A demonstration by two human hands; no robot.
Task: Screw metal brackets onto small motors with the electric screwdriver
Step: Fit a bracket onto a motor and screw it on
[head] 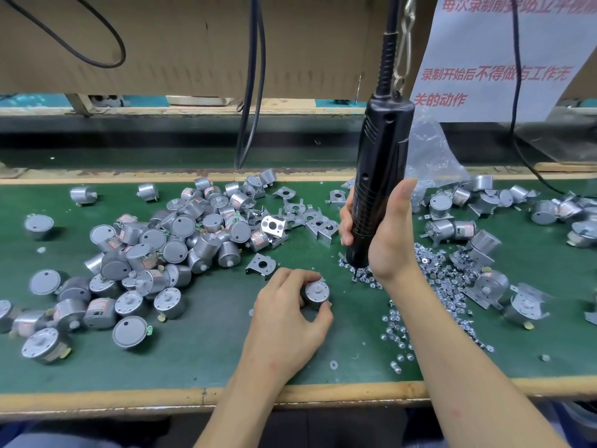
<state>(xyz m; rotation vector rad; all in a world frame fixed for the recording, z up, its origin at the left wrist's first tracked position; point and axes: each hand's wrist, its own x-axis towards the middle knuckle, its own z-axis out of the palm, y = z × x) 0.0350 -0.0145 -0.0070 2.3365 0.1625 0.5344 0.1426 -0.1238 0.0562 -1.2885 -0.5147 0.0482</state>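
My left hand (pixel 287 315) grips a small round silver motor (pixel 317 291) standing shaft-up on the green mat. My right hand (pixel 386 234) holds the black electric screwdriver (pixel 379 176) upright; its bit (pixel 355 275) points down into a scatter of small silver screws (pixel 429 286). A loose metal bracket (pixel 261 265) lies just left of the held motor. More brackets (pixel 310 218) lie in a heap behind it.
A big pile of bare motors (pixel 181 234) covers the left of the green mat (pixel 206 344). Motors with brackets on them (pixel 484 247) lie at the right. A clear plastic bag (pixel 429 153) sits behind the screwdriver. Cables (pixel 250 92) hang down from above. The bench's wooden front edge (pixel 129 399) runs below.
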